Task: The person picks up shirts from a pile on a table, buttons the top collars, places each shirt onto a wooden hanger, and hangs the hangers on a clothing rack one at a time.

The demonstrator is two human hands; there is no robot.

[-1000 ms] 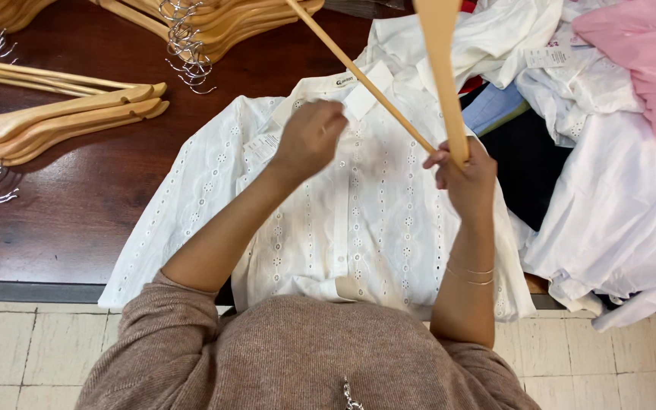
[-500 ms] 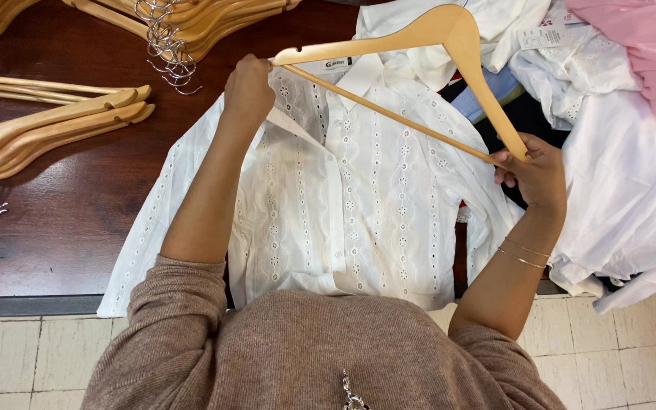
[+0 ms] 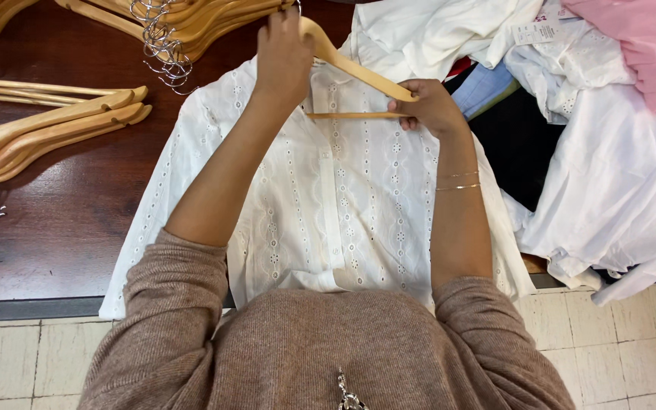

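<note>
On the dark wooden table [image 3: 55, 220] a white eyelet blouse [image 3: 358, 205] lies flat, a wooden hanger [image 3: 358, 72] at its collar. Left hand [image 3: 284, 57] grips the hanger's top; right hand [image 3: 430, 106] is closed around its end. Forcing that end inside could snag the eyelet fabric or stretch the neckline.

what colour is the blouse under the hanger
White, with eyelet embroidery; blouse, hanger, seen in the head view.
</note>
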